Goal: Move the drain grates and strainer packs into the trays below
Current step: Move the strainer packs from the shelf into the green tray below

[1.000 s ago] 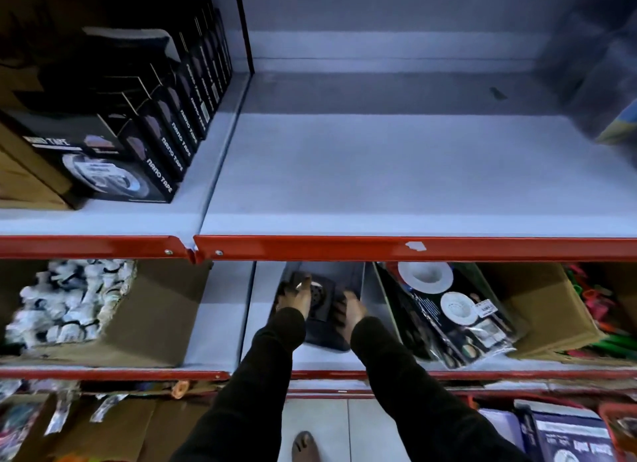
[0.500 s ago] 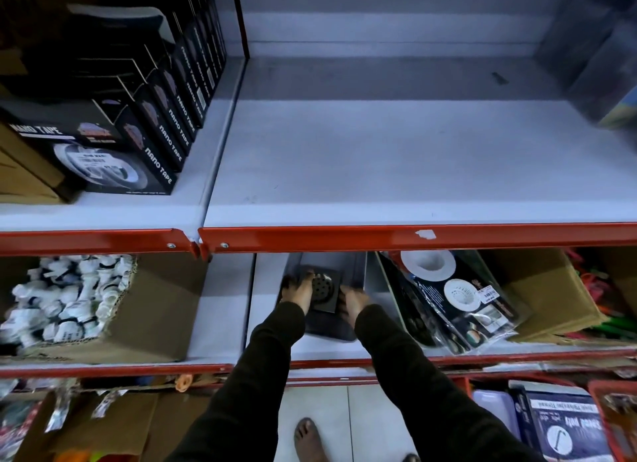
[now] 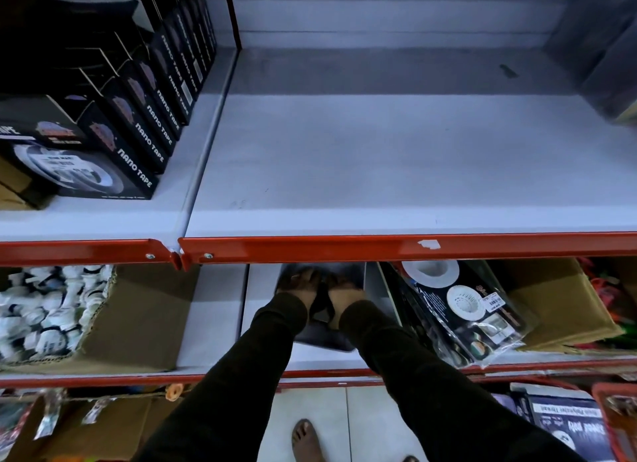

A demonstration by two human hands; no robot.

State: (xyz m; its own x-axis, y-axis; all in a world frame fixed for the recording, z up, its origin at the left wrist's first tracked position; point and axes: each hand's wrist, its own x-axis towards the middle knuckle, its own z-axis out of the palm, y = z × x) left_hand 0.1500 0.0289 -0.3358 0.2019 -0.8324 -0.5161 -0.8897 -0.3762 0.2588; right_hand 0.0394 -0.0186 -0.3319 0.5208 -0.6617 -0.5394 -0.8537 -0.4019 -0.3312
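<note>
Both my hands reach under the red shelf edge into the lower shelf. My left hand (image 3: 297, 285) and my right hand (image 3: 345, 292) lie side by side on a dark drain grate (image 3: 322, 303), gripping it from either side. The grate sits in a dark grey tray (image 3: 327, 339), and most of it is hidden by my hands. To the right of the tray, strainer packs (image 3: 463, 308) with white round strainers lean in a second tray. The shelf lip hides my fingertips.
The white upper shelf (image 3: 396, 172) with its red front edge (image 3: 344, 248) overhangs my hands. Black nano tape boxes (image 3: 131, 127) stand on its left. Cardboard boxes sit at lower left (image 3: 138, 320) and lower right (image 3: 565, 306). My foot (image 3: 306, 441) is on the tiled floor.
My hands have pushed the grate further back under the shelf and come closer together. They now cover the round drain pattern that showed before.
</note>
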